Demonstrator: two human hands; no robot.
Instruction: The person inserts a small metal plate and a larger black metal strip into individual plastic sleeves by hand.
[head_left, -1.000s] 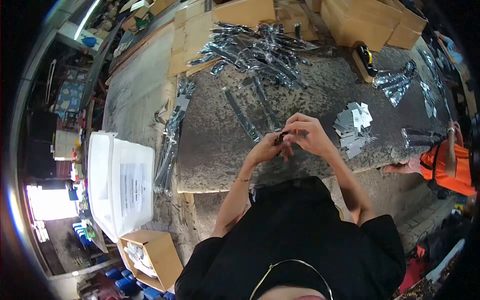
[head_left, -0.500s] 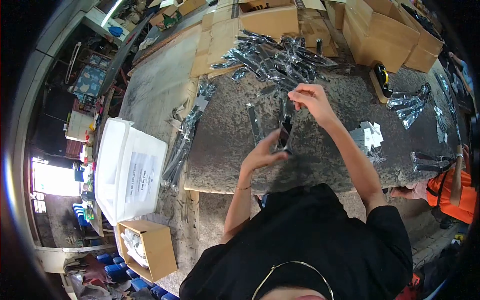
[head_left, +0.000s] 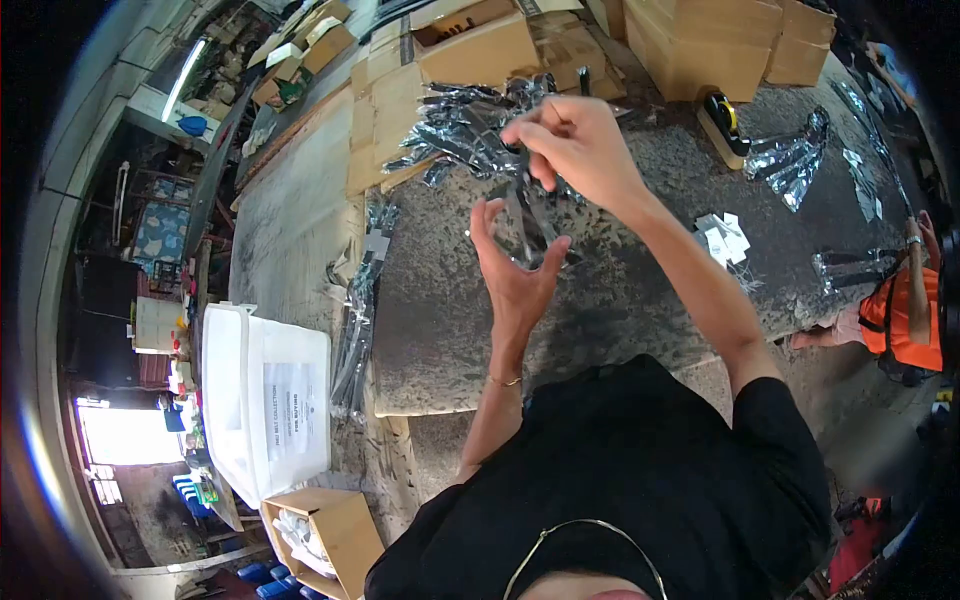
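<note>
Evidently the broad, worn surface (head_left: 450,350) serves as common ground, its middle kept within reach of both arms. Beside it stands a white plastic bin (head_left: 295,345) with a printed sheet on its side; its contents can't be made out. Of the cardboard containers, the open upper carton (head_left: 480,62) shows a few dark pieces inside, while the lower carton (head_left: 352,540) holds white items (head_left: 300,540). A heap of plastic-sleeved strips (head_left: 450,135) lies ahead, probably for easy picking. Above the surface, the right hand (head_left: 580,150) is curled, thumb and forefinger pinched on the top of a dark strip (head_left: 528,200), seemingly so that it hangs lengthwise. The left hand (head_left: 515,275) spreads wide around its lower part, perhaps to steady it; contact is unclear. Pale tags (head_left: 725,240) cluster to the right.
</note>
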